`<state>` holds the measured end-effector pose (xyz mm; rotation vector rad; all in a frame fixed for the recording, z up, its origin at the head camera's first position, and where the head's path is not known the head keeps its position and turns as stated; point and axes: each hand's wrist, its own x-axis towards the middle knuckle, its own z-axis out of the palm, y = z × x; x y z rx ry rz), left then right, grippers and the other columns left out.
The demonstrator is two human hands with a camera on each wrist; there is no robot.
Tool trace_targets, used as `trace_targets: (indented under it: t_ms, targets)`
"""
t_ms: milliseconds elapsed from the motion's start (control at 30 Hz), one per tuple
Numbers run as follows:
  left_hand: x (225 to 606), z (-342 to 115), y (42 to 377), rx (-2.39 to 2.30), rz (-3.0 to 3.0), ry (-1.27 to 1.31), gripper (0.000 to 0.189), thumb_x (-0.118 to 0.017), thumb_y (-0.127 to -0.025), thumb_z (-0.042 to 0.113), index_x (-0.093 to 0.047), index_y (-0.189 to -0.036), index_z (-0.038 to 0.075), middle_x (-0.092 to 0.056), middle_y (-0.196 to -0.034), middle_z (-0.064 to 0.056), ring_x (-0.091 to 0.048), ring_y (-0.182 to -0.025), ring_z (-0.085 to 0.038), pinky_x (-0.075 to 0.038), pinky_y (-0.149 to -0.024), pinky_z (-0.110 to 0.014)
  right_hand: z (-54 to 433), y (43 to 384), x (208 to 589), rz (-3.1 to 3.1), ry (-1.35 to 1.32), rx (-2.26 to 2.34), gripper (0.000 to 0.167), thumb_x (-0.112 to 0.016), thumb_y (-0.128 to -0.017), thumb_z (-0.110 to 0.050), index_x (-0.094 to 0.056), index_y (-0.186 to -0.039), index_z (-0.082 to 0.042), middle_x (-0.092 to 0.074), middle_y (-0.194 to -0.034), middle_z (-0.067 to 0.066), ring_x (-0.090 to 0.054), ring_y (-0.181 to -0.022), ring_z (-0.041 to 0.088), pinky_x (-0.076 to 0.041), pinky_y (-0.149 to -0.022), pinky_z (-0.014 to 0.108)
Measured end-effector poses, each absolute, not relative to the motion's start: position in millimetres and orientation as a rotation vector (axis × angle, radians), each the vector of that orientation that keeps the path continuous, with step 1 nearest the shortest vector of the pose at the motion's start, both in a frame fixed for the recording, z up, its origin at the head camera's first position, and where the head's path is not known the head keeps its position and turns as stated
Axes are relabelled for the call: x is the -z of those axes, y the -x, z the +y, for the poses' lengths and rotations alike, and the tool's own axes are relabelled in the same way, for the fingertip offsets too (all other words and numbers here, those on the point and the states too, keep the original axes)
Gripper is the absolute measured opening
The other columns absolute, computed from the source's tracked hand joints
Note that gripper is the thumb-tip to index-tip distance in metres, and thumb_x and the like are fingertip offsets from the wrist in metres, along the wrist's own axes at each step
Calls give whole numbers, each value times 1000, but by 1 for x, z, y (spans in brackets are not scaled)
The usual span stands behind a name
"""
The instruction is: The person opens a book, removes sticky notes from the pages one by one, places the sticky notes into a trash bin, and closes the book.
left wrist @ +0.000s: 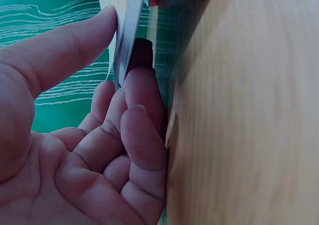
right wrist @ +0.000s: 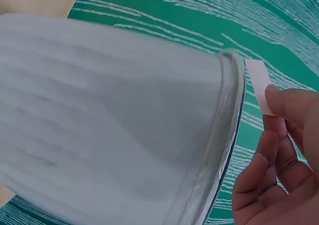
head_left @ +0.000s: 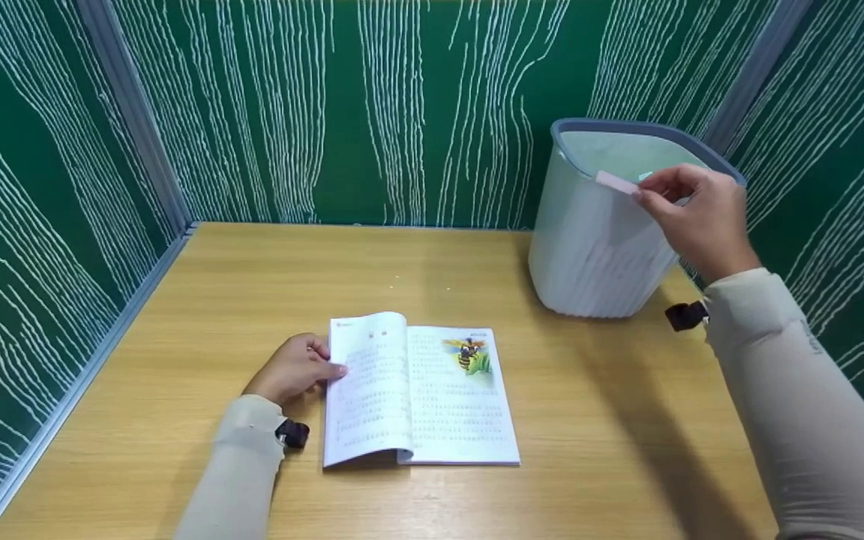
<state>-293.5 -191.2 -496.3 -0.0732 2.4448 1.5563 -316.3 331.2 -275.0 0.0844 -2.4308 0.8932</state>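
Note:
An open book (head_left: 454,420) lies on the table, its right page printed with text and a bee picture. My left hand (head_left: 293,371) pinches the book's left edge, thumb on top of the page and fingers beneath; the left wrist view shows the pages (left wrist: 130,30) between thumb and fingers. That left side is lifted a little off the wood. Up at the right, my right hand (head_left: 702,214) pinches a small pale pink paper strip (head_left: 616,183) between thumb and fingers. The strip is level with the rim of a white trash bin (head_left: 597,240), also seen in the right wrist view.
The bin has a grey-blue rim (head_left: 646,129) and stands at the table's back right corner. Several tiny white specks lie on the wooden table (head_left: 289,270) behind the book. Green walls (head_left: 462,112) with white lines enclose the back and both sides.

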Motion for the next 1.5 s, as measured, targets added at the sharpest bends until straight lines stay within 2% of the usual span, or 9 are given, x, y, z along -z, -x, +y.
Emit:
trace_targets:
  t_ms: [300,533,800,1200,1367,1500]
  targets:
    - [496,-192,293,-1546,2444,74,36,-85,-86,14,-54,-103,6,-63,-79,-3,-53,-64,-16,-39,-55,-27,333,327,258,-2435,-4,-854,41,-66,-95,-52,-74,-124,-24,-67,-127,4,-54,-105,16,-56,-98,28]
    - [495,-192,294,-1543,2445,64,36,-84,-86,13,-54,-104,6,-64,-78,-3,-54,-66,-16,-41,-57,-27,338,337,256,-2454,53,-812,42,-64,-97,-51,-74,-127,-23,-67,-128,5,-54,-103,16,-57,-97,29]
    - [495,-192,293,-1562,2429,73,36,-84,-86,12,-55,-105,5,-64,-80,-3,-54,-67,-17,-42,-56,-28,343,341,257,-2493,77,-802,39,-60,-101,-47,-72,-133,-27,-66,-139,6,-53,-115,21,-54,-104,41]
    - [495,-195,293,-1534,2450,81,37,-85,-86,15,-55,-104,7,-67,-81,-4,-56,-69,-18,-42,-58,-28,339,341,252,-2517,93,-812,41,-57,-103,-48,-66,-139,-29,-63,-145,1,-57,-127,26,-52,-106,44]
    - [494,-195,294,-1544,2450,58,37,-84,-86,15,-54,-105,6,-65,-80,-3,-55,-68,-17,-42,-57,-27,340,338,257,-2504,83,-803,42,-56,-103,-49,-67,-138,-28,-65,-143,2,-56,-123,23,-52,-106,45]
    - [488,-190,292,-1587,2445,42,37,-83,-88,15,-53,-108,6,-66,-80,-4,-55,-66,-17,-43,-56,-28,340,334,264,-2482,63,-778,42,-55,-104,-48,-69,-136,-26,-66,-139,5,-55,-119,20,-54,-104,40]
